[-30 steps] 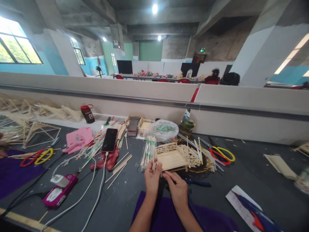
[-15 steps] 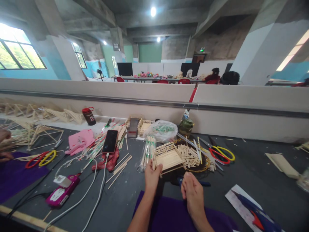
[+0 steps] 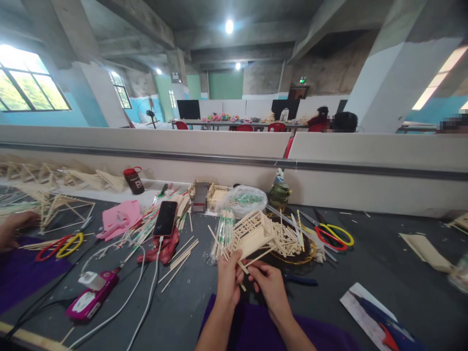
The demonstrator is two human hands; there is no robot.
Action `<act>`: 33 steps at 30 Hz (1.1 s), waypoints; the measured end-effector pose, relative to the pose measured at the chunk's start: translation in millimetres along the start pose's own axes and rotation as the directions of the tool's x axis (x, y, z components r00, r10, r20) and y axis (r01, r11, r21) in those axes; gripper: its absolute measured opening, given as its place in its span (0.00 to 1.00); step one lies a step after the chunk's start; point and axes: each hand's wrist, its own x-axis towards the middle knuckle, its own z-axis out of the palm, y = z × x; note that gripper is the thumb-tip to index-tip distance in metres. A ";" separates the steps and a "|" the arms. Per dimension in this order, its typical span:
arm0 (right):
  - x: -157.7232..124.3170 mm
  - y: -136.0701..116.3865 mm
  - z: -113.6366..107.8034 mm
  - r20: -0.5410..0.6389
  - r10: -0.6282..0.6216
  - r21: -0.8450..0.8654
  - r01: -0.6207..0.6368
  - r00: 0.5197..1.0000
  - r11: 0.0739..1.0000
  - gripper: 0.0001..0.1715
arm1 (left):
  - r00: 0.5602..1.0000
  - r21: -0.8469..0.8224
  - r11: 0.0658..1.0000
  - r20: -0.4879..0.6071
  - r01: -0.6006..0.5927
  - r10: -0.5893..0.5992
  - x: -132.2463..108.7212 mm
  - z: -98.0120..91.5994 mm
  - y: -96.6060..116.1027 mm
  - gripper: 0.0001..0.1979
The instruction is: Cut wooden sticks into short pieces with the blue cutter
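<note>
Holding a stick-frame model tipped up between both hands

Grey worktable (image 3: 365, 263), cluttered. Stick-frame model (image 3: 252, 233) sits just ahead of and above the fingers, raised on its near edge, long axis running near-left to far-right. Left hand (image 3: 228, 278) is the nearer one, clenched at the near-left corner. Right hand (image 3: 269, 287) pinches what looks like a lower rail's end. Loose thin stick (image 3: 215, 238) crosses the left fingers diagonally, far end up-left.

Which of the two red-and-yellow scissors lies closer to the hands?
The scissors right of the stick model, beside the loose sticks; the other scissors lie far left by another person's hand.
</note>
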 end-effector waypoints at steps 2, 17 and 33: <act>1.6 -1.8 2.5 0.088 0.016 -0.068 -0.010 0.996 0.998 0.24 | 1.000 -0.003 1.000 -0.009 -0.008 0.008 -1.7 -0.1 1.2 0.17; -17.6 -78.5 -67.5 0.139 -0.125 -0.468 0.177 0.982 0.866 0.25 | 0.973 0.256 0.943 -0.042 -0.211 0.229 -0.4 -18.9 18.2 0.32; 32.8 -97.1 5.5 0.273 -0.433 -0.893 0.393 0.859 0.217 0.16 | 0.937 0.563 0.762 0.069 -0.321 0.344 -24.0 -9.2 15.8 0.28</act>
